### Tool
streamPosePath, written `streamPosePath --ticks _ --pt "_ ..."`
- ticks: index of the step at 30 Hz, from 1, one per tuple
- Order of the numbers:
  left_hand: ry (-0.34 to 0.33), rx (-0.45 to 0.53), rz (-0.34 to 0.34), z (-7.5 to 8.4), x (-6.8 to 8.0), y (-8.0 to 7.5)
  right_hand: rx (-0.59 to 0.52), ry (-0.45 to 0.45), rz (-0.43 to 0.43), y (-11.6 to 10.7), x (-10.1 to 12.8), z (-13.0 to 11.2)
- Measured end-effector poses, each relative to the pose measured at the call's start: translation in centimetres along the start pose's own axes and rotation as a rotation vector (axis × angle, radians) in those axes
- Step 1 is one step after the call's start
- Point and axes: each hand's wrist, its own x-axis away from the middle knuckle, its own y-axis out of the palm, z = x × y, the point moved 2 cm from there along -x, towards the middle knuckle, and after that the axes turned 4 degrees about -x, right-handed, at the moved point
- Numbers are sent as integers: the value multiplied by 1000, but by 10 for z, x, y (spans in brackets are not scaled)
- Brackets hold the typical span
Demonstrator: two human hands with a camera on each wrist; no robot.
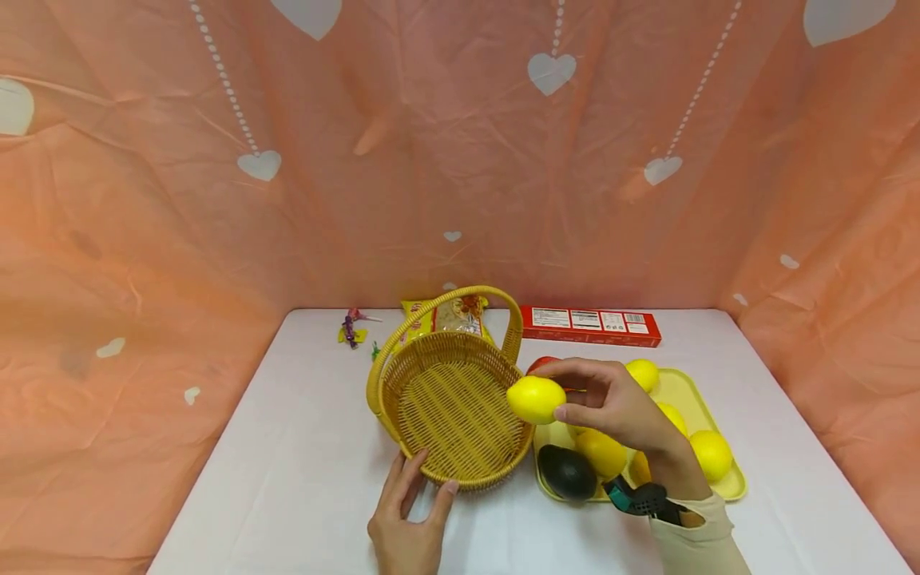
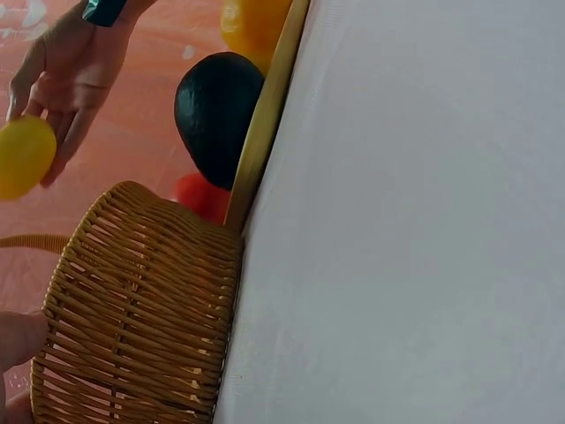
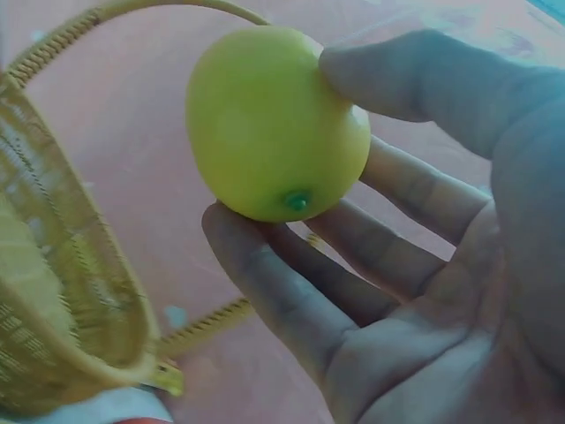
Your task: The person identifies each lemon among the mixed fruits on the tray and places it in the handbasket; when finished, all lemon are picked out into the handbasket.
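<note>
My right hand (image 1: 611,399) pinches a yellow lemon (image 1: 536,399) between thumb and fingertips, above the right rim of a woven basket (image 1: 460,482). In the right wrist view the lemon (image 3: 274,124) shows a small green stem end. My left hand (image 1: 410,515) holds the basket's near rim, thumb and fingers spread along it. The left wrist view catches only fingertips (image 2: 18,340) against the wicker wall. Inside, the basket shows bare weave, and its arched handle stands up. Right of it lies a yellow tray (image 1: 683,387) with an avocado (image 1: 567,472), more lemons (image 1: 711,454) and orange-yellow fruit (image 1: 600,453).
Behind the basket lies a yellow snack packet (image 1: 460,315). A long red box (image 1: 589,326) runs along the table's back edge. Wrapped candies (image 1: 350,329) sit at the back left. A red fruit (image 1: 542,363) is partly hidden behind my right hand. Pink cloth hangs around the table.
</note>
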Motion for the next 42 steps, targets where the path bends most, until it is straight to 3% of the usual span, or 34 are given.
streamPosePath --ticks 7,20,24,28,32,42 --pt "5 -29 18 2 2 -2 61 71 -84 30 -13 25" --pt "69 -50 63 -3 5 0 386 127 -206 79 -27 43" --pt "76 -47 56 -2 5 0 369 140 -226 82 -27 42" --pt "66 -44 50 -1 3 1 342 166 -212 70 -27 36" --pt "59 -38 51 0 0 2 349 154 -161 44 -22 24" --pt "44 -35 44 0 0 3 334 74 115 -49 31 -7"
